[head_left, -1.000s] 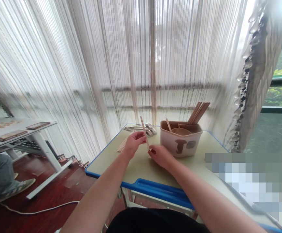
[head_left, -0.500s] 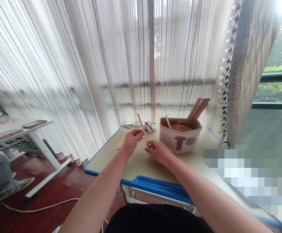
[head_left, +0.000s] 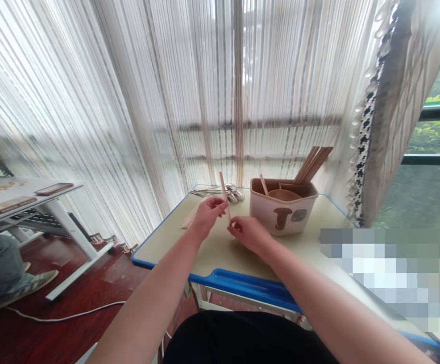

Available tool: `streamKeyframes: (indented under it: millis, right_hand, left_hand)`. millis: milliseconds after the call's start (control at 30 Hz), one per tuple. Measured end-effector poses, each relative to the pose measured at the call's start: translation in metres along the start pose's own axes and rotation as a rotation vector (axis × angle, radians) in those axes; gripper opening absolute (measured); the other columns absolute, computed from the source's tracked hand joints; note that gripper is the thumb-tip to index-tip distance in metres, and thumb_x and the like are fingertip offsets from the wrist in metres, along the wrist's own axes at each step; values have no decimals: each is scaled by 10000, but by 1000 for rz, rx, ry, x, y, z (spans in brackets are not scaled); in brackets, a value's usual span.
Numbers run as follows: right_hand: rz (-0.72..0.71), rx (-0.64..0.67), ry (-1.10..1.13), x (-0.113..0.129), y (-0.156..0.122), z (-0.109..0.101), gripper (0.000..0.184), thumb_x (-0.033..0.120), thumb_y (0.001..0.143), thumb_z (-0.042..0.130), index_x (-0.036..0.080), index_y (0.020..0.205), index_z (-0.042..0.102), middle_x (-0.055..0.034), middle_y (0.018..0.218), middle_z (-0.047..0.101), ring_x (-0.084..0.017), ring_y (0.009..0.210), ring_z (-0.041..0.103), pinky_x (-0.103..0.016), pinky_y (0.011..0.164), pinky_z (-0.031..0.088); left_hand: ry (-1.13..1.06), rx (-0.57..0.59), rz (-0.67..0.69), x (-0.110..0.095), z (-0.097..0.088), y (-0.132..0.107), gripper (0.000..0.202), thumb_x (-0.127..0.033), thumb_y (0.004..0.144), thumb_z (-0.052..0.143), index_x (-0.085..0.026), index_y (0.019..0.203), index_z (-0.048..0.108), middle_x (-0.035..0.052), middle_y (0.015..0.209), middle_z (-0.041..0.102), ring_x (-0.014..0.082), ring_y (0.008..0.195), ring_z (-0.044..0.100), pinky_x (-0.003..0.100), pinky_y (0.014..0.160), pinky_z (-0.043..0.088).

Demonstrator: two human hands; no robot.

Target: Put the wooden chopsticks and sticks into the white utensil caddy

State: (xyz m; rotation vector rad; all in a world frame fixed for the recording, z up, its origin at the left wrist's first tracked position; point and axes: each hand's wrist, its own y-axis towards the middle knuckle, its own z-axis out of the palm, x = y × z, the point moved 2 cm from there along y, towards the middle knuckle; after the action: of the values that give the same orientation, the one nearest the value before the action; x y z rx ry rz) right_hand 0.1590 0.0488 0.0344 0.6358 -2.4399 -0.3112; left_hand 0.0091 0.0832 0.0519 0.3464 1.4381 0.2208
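Since half a second ago, the light wooden chopsticks (head_left: pixel 224 191) in my hands have swung a little more upright, their upper end tipping less to the left, while my two hands keep much the same places over the cream tabletop (head_left: pixel 170 237). My left hand (head_left: pixel 205 217) has its thumb and fingers pinched on the chopsticks around the middle; they stand tilted in the air in front of me, and I can't make out how many there are. My right hand (head_left: pixel 248 231) has its curled fingertips at their lower end, though I cannot tell whether they close on it. Just beside my left hand, more pale chopsticks (head_left: pixel 188 220) lie on the table, partly hidden by it. Beyond my hands, near the far edge, a cluster of metal spoons (head_left: pixel 235 194) lies with the handles pointing left. To the right, near my right hand, stands a white cutlery holder (head_left: pixel 265 215) with a brown rim and a brown motif on its front. Dark brown chopsticks (head_left: pixel 313 167) lean to the right out of its back compartment, and a single stick (head_left: pixel 263 185) pokes up at its left side.
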Motion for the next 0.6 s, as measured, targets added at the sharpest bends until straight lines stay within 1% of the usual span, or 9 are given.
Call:
streamKeyframes:
  millis: [200,267,333,400,467,500,600]
  right_hand:
    - [-4,-70,-135,10,-3,-11,299,470,842,455,225,850,627,-38,888,666,-137,688,570,-234,558,334]
    - [4,-100,-201,14,-4,-14,284,442,850,446,225,825,627,-35,861,667,-140,686,570,-240,547,313]
    - [7,-139,-281,16,-6,-19,260,393,849,448,217,773,624,-33,795,666,-142,660,566,-247,532,291]
    - [4,-210,-343,16,-7,-27,264,356,851,443,208,727,624,-34,735,659,-142,635,562,-250,526,281]
    - [-25,-315,-353,17,-10,-40,296,336,870,418,205,723,639,-38,714,657,-140,639,566,-246,543,302]
    - [-53,-375,-327,16,-12,-48,307,336,880,408,206,744,651,-38,721,660,-138,650,571,-241,562,323]
    - [-136,-601,-166,12,-17,-75,288,360,882,434,204,843,673,-34,738,667,-127,649,576,-227,605,381]
  left_hand:
    - [-63,-16,8,-1,1,-1,291,-340,621,734,-133,784,610,-7,657,596,70,537,516,216,543,404]
    - [-86,-20,18,-2,3,-1,297,-334,620,737,-133,792,603,-4,670,600,71,538,520,220,551,415]
    - [-94,-12,41,-2,5,-1,298,-341,629,731,-134,790,591,-2,677,603,81,545,534,234,570,435]
    - [-61,8,79,-2,6,-2,286,-370,669,697,-135,786,584,8,682,609,102,570,559,257,600,457]
    - [48,13,140,-2,6,-4,283,-413,730,631,-137,782,586,19,683,614,119,597,575,267,616,462]
    - [139,4,182,-1,6,-5,289,-428,754,598,-140,777,590,21,681,615,123,606,576,264,616,457]
    - [499,-48,342,0,5,-9,294,-439,780,560,-154,717,600,13,642,596,119,598,544,250,605,423]
